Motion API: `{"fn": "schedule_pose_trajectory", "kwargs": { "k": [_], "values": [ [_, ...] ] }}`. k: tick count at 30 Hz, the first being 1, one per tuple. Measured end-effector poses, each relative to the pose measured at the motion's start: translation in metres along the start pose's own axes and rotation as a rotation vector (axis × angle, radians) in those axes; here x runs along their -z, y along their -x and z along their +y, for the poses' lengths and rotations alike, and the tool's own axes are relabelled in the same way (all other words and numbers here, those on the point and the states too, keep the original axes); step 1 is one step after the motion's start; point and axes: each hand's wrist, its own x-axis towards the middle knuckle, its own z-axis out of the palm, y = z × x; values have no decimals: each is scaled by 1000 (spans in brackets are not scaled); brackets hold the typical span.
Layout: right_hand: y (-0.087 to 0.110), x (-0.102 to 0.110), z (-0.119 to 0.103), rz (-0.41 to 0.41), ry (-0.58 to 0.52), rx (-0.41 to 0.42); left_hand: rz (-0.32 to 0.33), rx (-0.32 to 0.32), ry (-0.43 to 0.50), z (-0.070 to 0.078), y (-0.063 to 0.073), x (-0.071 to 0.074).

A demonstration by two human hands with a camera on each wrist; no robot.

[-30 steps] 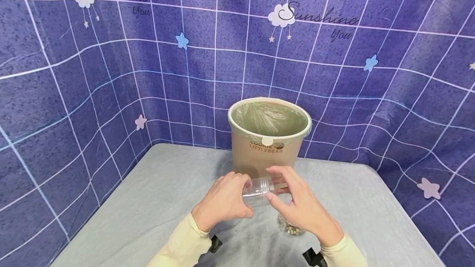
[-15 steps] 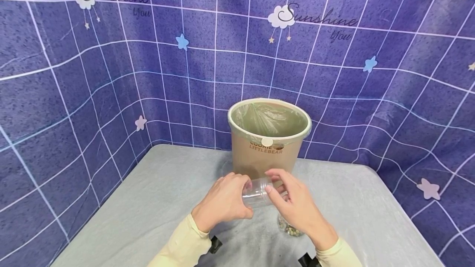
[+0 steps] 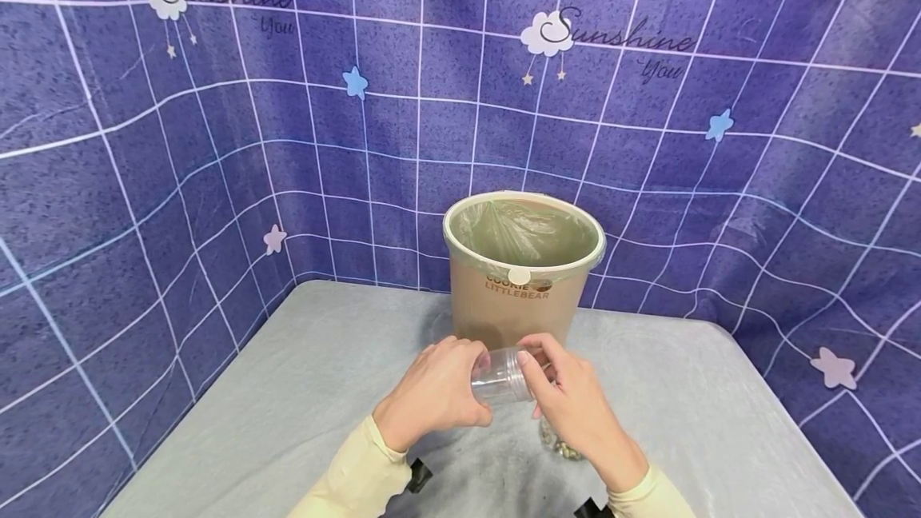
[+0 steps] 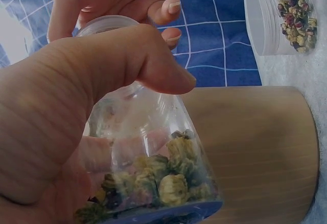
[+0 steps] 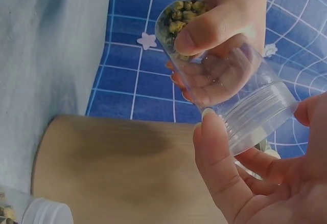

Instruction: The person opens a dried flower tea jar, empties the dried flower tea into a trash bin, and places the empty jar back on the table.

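My left hand (image 3: 439, 386) grips a clear plastic jar (image 3: 496, 374), tilted on its side in front of the bin. Yellowish dried flower buds (image 5: 179, 19) lie gathered at its base end. At the ridged neck end, my right hand (image 3: 568, 390) has thumb and fingers curled round the clear rim (image 5: 263, 116). A few pale bits (image 5: 265, 147) show between the right fingers and that rim. Partly hidden below the right hand, a second jar (image 3: 557, 446) stands on the table; the left wrist view shows mixed dried flowers (image 4: 298, 19) in it.
A beige bin (image 3: 514, 318) lined with a thin greenish bag (image 3: 504, 222) stands right behind the hands. The table (image 3: 345, 342) has a grey cloth cover. Purple-blue curtain (image 3: 403, 126) with a grid print closes off the back and both sides.
My right hand has come in toward the jar's neck, its fingers closing round the rim. The left hand and the jar keep nearly the same place.
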Motion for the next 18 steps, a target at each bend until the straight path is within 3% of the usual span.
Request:
{"fn": "schedule_pose_trajectory", "kwargs": {
  "k": [18],
  "values": [
    [1, -3, -2, 4, 13, -65, -11, 0, -17, 1, 1, 0]
  ]
}}
